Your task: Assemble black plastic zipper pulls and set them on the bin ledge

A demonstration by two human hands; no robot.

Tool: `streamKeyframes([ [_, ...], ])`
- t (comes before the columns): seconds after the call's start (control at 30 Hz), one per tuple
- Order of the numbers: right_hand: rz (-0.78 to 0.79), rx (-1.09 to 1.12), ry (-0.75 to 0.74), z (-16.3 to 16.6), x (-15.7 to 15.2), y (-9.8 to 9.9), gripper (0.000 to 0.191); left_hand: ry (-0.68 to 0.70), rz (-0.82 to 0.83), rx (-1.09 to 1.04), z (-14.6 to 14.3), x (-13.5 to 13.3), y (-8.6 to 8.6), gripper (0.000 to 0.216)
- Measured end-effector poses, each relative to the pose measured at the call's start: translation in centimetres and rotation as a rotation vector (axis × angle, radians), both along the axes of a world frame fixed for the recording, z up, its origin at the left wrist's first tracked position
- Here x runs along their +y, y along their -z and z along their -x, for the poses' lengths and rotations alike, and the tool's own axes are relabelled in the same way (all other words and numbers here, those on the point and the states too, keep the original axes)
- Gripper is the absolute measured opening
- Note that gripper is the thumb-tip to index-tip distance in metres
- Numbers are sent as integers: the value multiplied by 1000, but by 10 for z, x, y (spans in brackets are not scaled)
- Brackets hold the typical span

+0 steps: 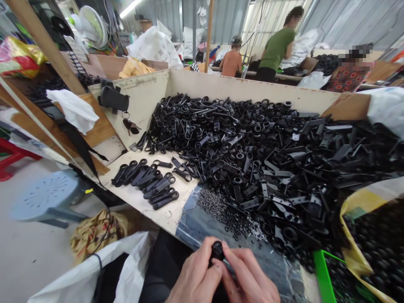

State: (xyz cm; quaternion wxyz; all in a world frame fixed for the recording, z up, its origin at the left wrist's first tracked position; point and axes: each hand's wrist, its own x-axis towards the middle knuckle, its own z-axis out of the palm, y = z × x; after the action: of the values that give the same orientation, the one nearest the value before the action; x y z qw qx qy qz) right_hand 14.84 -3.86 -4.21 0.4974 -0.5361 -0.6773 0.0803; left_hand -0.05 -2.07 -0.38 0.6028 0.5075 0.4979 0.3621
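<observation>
Between the fingertips of my left hand and my right hand is a small round black plastic part. Both hands are closed on it, at the front edge of the bench, and the fingers cover most of it. Just beyond them, small screws and tiny black pieces lie scattered on a dark blue sheet. Farther left, several long black handle-like parts with ring ends lie in rows on the pale board.
A large heap of black plastic parts fills the walled bench. To the right stand a green bin and a yellow-edged sack of round black pieces. A blue stool is at left. Several people sit or stand behind the bench.
</observation>
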Motion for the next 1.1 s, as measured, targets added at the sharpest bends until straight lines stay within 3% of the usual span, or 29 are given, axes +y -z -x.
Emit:
streamKeyframes([
  [0.23,0,-151,-47,-8,-6,3,26,166,9,135,5,15,-4,23],
  [0.37,-59,-167,-104,-10,-1,-7,24,272,-3,163,7,20,-6,29],
  [0.5,103,-109,-268,-16,4,-25,28,295,244,-44,8,19,-2,44],
  [0.67,171,89,-334,-19,1,-26,29,382,203,-15,13,16,-2,45],
  [0.77,181,230,-280,-11,-7,-18,35,416,103,40,14,13,-4,45],
  [0.87,189,331,-136,0,-15,-13,33,434,12,98,13,10,-3,47],
  [1.1,66,273,39,13,-27,-13,41,409,-33,8,6,1,-2,55],
])
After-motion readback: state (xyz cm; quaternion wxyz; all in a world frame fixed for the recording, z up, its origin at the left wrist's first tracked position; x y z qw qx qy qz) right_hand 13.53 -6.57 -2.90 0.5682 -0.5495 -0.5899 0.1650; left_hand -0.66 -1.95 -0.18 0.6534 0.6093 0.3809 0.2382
